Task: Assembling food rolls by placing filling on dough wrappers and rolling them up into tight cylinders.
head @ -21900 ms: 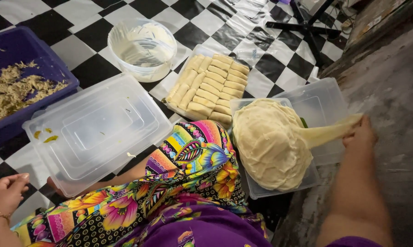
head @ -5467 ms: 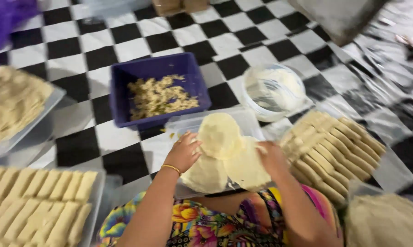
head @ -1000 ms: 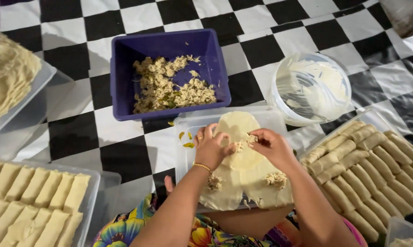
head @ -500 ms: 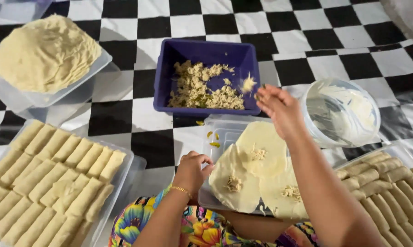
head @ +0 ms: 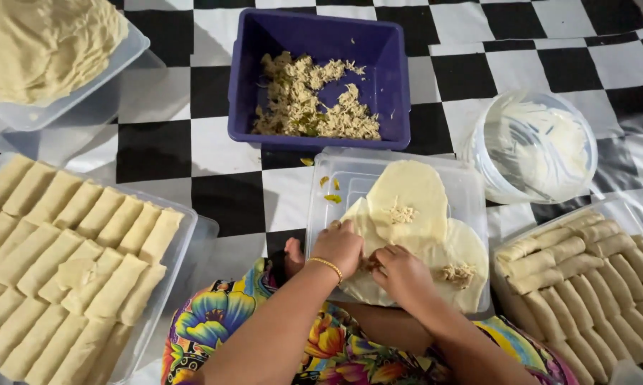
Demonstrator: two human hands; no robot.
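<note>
A black-and-white checkered floor (head: 157, 153) carries everything, and nearest, above a bright flowered garment (head: 229, 328), the left hand (head: 339, 246) and right hand (head: 400, 274) are curled down with fingers pinched on the near edge of a thin round wrapper (head: 361, 285) lying on a clear lid (head: 321, 214), seemingly so they can fold it over its filling. Two more wrappers (head: 407, 196) with small dabs of filling lie on the lid within easy reach, with trays of finished rolls at the left (head: 72, 249) and right (head: 585, 278). Farther off stand a blue tub of shredded filling (head: 318, 78), a white bowl (head: 532, 146) and, at the far left, a stack of wrappers (head: 40, 43).
</note>
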